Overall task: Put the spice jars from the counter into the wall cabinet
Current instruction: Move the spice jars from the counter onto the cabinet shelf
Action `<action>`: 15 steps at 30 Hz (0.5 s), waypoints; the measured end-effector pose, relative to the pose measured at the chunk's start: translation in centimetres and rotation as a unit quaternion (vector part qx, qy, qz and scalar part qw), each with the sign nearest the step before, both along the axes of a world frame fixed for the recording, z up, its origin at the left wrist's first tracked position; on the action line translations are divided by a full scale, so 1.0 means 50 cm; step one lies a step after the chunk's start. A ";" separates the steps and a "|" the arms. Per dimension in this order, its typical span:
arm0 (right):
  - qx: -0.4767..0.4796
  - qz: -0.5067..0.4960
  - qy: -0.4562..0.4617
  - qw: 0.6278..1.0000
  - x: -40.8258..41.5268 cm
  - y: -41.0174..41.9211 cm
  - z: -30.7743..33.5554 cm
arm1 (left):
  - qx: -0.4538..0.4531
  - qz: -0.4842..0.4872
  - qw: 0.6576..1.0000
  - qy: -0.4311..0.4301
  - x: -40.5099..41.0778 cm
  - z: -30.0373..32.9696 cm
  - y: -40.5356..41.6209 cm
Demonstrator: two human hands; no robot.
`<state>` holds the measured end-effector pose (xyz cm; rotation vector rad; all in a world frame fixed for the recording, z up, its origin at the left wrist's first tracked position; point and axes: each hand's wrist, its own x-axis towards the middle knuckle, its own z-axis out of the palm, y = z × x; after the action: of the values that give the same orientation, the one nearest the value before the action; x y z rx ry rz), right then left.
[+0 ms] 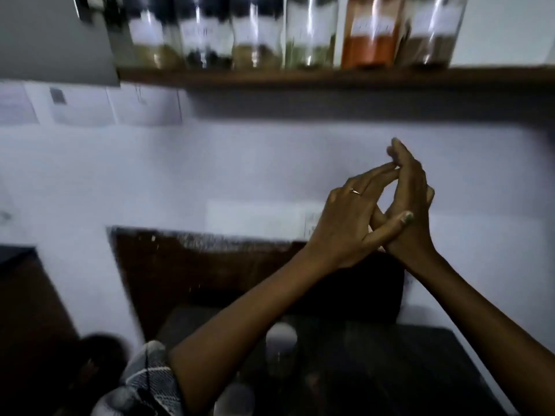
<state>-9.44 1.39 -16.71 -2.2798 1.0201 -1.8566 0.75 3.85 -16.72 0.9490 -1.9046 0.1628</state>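
At the top right, one jar [372, 31] holds orange-red powder on a dark brown shelf [300, 77]; the wall [210, 163] is white; at the lower left, a cloth [150, 373] has grey-white checks.

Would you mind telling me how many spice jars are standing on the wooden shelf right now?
6, in one row left to right: tan, dark, tan-brown, green, orange-red, brown. More may hide behind the grey door at left.

We see bare forearms, a thin ring [356, 191] on the left hand [348, 226] — and a grey-checked sleeve [150, 376] by the left elbow.
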 end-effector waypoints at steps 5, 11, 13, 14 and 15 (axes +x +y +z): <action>0.120 0.037 0.035 0.991 0.043 0.076 -0.189 | 0.077 0.045 0.994 0.068 0.068 -0.198 0.089; 0.328 0.054 0.064 0.941 0.088 0.146 -0.435 | 0.248 0.176 0.934 0.188 0.160 -0.442 0.198; 0.435 0.087 0.098 0.891 0.097 0.165 -0.509 | 0.286 0.229 0.901 0.233 0.191 -0.509 0.234; 0.486 0.106 0.115 0.860 0.101 0.174 -0.542 | 0.301 0.259 0.881 0.257 0.204 -0.540 0.251; 0.532 0.120 0.134 0.827 0.106 0.184 -0.573 | 0.318 0.288 0.858 0.282 0.216 -0.569 0.268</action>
<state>-4.11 10.60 -45.36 -1.7892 1.2545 -0.5471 11.55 17.24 -45.19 1.7751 -1.0779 -0.3935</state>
